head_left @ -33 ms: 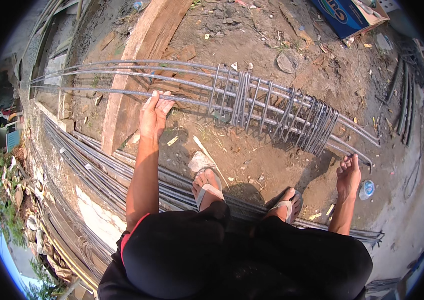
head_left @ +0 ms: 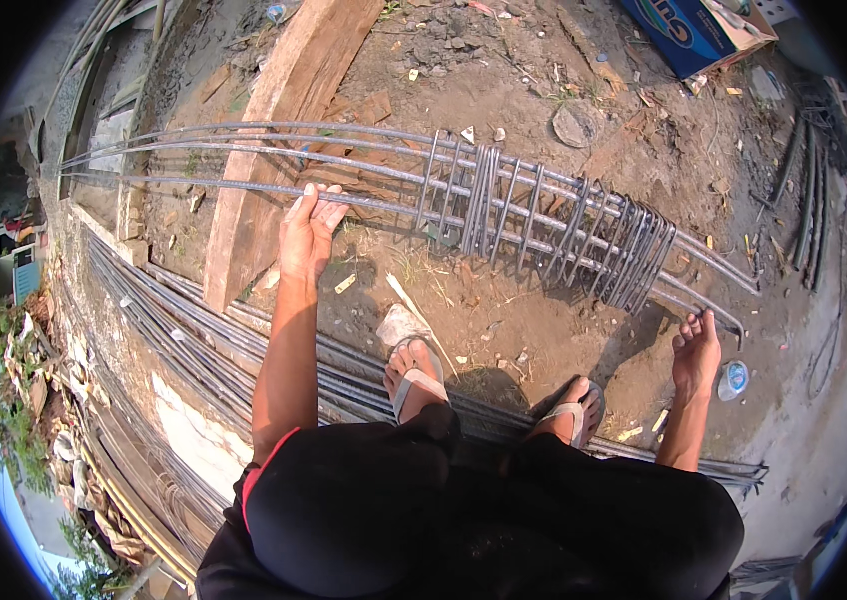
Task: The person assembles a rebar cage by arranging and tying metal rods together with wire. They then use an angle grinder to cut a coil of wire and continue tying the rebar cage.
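Rebar cage (head_left: pixel 484 197) lying crosswise, just beyond left grip (head_left: pixel 310 232) and right grip (head_left: pixel 696 350): long bars (head_left: pixel 374 166) running out past left grip, stirrups (head_left: pixel 637 258) round them.

Left grip closed round front bar (head_left: pixel 384 204), palm up, loosely by the look. Likely to steady the bare stretch clear of the stirrups. Right grip curled at bent bar ends (head_left: pixel 741 326), thumb and fingers near together; cannot tell if clamped or only touching. Wide spread between grips, probably for control of the length between.

Stirrups bunched tight just left of right grip, another cluster nearer midway, a few spaced between; probably parked there, ties too small to tell.

Timber beam (head_left: pixel 244 230) under the bars, just left of left grip; likely a prop, contact unclear. Nearer than both grips: straight bars (head_left: pixel 349 380) stacked along the ground, sandalled feet (head_left: pixel 416 378) beside or on them, likely for balance.

Just right of right grip: plastic cup or lid (head_left: pixel 734 379). Well beyond: blue carton (head_left: pixel 679 35), dark bar bundle (head_left: pixel 809 200).
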Action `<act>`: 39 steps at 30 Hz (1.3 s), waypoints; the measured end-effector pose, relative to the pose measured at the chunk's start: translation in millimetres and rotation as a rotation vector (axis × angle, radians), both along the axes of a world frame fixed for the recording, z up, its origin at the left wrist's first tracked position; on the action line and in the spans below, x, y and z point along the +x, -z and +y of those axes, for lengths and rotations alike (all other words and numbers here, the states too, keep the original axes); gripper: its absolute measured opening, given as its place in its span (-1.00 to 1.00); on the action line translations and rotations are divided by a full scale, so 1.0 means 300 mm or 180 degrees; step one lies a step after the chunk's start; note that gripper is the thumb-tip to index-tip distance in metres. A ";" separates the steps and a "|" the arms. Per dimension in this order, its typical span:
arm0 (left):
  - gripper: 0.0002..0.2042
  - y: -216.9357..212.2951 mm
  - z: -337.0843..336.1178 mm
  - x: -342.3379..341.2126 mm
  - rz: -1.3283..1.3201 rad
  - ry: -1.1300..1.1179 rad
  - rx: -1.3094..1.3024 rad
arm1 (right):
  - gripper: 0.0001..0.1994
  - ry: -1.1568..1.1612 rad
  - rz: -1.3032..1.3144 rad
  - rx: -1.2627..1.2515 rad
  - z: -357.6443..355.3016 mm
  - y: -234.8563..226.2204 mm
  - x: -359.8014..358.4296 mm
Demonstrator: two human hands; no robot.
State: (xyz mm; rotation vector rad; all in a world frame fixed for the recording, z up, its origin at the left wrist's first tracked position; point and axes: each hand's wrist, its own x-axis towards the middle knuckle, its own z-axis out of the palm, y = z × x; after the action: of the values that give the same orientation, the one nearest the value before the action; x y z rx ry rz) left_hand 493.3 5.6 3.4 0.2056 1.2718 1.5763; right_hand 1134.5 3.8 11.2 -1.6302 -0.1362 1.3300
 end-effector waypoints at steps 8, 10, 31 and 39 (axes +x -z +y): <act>-0.57 0.009 -0.020 -0.039 0.0313 -0.0060 -0.0391 | -0.82 -0.0053 -0.0017 0.0091 0.009 -0.042 -0.046; -0.56 0.007 -0.008 -0.033 0.0358 -0.0073 -0.0459 | -0.80 -0.0029 -0.0068 0.0077 -0.004 -0.040 -0.036; -0.45 -0.278 -0.029 0.171 0.2173 0.0368 -0.1954 | -0.58 -0.0365 0.0083 0.0015 -0.074 -0.049 -0.080; -0.44 -0.169 0.009 0.333 0.0918 0.0641 -0.1842 | -0.68 -0.0287 0.0627 0.0642 -0.008 -0.006 -0.074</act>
State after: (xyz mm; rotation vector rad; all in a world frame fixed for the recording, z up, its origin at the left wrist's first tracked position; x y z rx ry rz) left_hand 593.1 8.4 54.0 0.1872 1.8166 0.9793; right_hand 1112.4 1.3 12.9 -1.3305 -0.2199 1.4877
